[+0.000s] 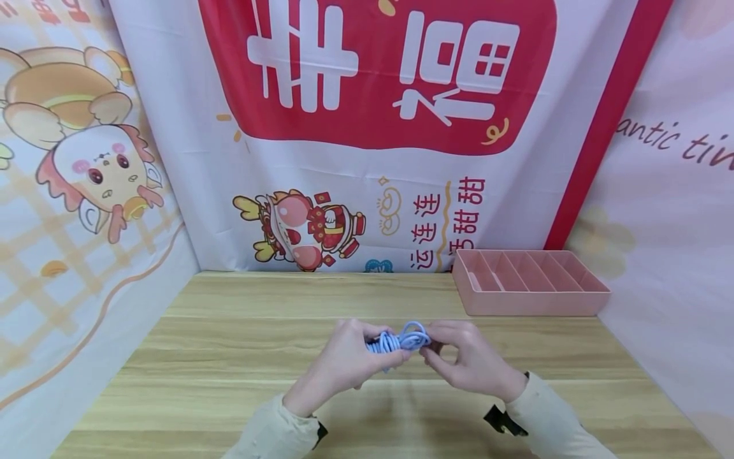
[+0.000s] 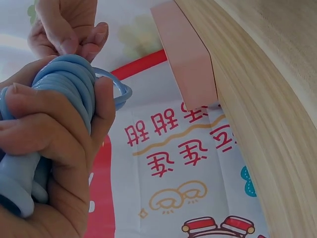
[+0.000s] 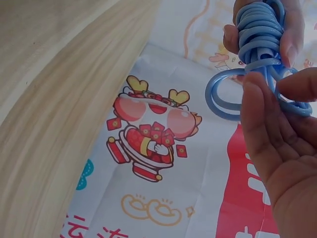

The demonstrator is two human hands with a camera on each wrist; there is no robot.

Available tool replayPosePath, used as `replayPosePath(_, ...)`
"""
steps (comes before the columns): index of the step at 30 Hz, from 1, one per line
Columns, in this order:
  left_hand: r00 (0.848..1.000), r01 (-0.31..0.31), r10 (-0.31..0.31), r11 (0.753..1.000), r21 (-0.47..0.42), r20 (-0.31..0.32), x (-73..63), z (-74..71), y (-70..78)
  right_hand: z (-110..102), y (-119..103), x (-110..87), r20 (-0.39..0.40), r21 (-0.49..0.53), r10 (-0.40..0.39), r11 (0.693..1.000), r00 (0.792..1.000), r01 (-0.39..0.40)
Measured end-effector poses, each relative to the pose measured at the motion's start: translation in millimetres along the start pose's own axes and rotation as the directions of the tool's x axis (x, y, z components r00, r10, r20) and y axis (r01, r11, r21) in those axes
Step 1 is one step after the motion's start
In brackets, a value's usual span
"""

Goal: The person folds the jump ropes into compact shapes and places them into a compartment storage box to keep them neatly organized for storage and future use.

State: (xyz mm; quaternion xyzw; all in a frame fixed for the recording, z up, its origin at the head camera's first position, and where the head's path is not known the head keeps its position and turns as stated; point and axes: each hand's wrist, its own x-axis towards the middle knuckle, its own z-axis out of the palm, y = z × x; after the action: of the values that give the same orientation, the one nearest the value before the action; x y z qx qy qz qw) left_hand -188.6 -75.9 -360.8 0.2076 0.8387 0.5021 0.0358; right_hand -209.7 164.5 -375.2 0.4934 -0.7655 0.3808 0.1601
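A blue jump rope (image 1: 390,342) is held above the table, its cord wound in tight coils (image 2: 67,82) about its middle. My left hand (image 1: 351,358) grips the coiled bundle, fingers curled round it. A pale blue handle (image 2: 17,176) with a flared end sticks out below those fingers in the left wrist view. Loose loops (image 3: 215,96) of cord stand out at the bundle's other end. There my right hand (image 1: 467,357) pinches the cord between thumb and fingers. The exact pinch point is partly hidden by the fingers.
A pink divided tray (image 1: 539,304) with several compartments stands at the back right of the wooden table (image 1: 241,338). Printed cloth (image 1: 367,166) hangs behind the table, and patterned cloths flank it on both sides.
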Motion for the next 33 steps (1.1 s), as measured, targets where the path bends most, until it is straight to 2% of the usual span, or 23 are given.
replayPosePath(5,1.000,0.006,-0.006,1.000,-0.001,0.015,-0.3,2.8,0.6,0.1,-1.4,-0.9,-0.011,-0.004,0.043,0.999,0.999,-0.043)
replayPosePath(9,1.000,-0.014,0.014,1.000,0.019,0.024,-1.0,4.5,0.8,0.9,-4.0,-0.2,-0.021,0.012,0.076,0.997,0.997,-0.076)
replayPosePath(13,0.999,-0.025,0.024,0.999,0.030,0.042,-1.7,7.2,0.9,3.6,-5.3,1.5,-0.063,-0.055,0.071,0.996,0.995,-0.074)
replayPosePath(18,0.999,-0.017,0.016,1.000,0.019,0.043,-2.3,8.0,0.1,5.4,-6.0,0.6,-0.162,-0.208,0.004,0.977,0.987,-0.038)
replayPosePath(21,0.999,-0.006,0.005,1.000,0.014,0.045,-1.9,7.6,0.3,5.4,-4.9,-0.3,-0.230,-0.281,-0.065,0.960,0.971,-0.002)
replayPosePath(24,0.998,-0.002,0.001,1.000,0.003,0.055,-0.9,7.0,-0.9,5.4,-3.0,0.6,-0.266,-0.315,-0.169,0.946,0.949,0.080)
replayPosePath(26,0.998,0.003,-0.003,1.000,-0.004,0.059,0.3,6.2,-2.6,5.2,-1.2,1.9,-0.278,-0.317,-0.244,0.936,0.929,0.151)
replayPosePath(28,0.998,0.005,-0.004,1.000,-0.012,0.065,2.0,4.8,-4.5,4.5,0.0,2.9,-0.282,-0.293,-0.281,0.936,0.917,0.197)
replayPosePath(30,0.997,0.014,-0.012,1.000,-0.015,0.073,4.0,2.8,-5.8,3.6,0.3,3.4,-0.284,-0.236,-0.269,0.950,0.920,0.204)
replayPosePath(33,0.996,0.028,-0.027,1.000,-0.008,0.087,7.1,-1.4,-7.0,2.4,-0.5,3.1,-0.274,-0.158,-0.212,0.972,0.938,0.173)
